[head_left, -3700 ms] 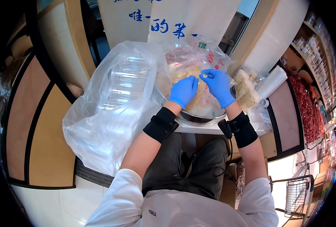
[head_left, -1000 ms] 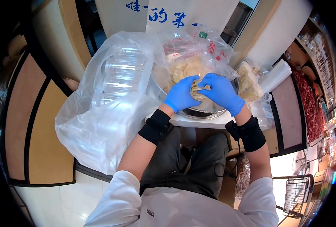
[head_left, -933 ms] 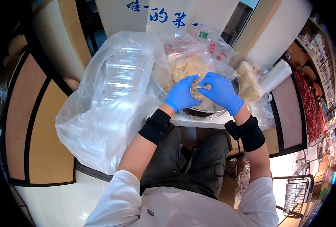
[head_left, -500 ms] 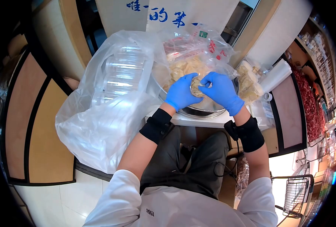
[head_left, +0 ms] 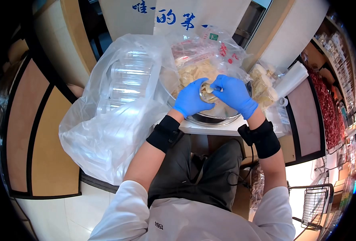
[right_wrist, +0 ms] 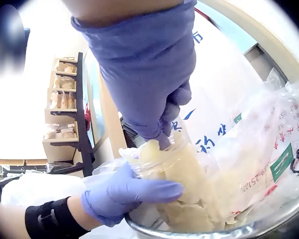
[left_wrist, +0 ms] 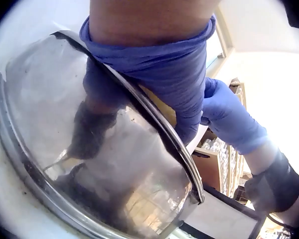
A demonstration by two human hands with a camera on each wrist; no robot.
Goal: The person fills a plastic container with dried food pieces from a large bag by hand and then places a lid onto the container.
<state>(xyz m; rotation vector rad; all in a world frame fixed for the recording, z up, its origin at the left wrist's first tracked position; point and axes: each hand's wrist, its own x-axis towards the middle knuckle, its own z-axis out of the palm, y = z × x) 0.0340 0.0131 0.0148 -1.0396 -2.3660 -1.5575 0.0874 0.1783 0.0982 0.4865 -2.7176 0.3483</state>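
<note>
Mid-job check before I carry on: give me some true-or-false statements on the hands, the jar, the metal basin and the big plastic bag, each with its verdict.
1. The left hand grips a clear jar. True.
2. The jar is empty. False: pale slices show inside it, right up to its mouth.
3. The right hand has its fingers at the jar's mouth. True.
4. A lid is screwed onto the jar. False: its mouth is open.
5. The big plastic bag lies to the right of the metal basin. False: it lies to the left.
6. Both hands wear blue gloves. True.
</note>
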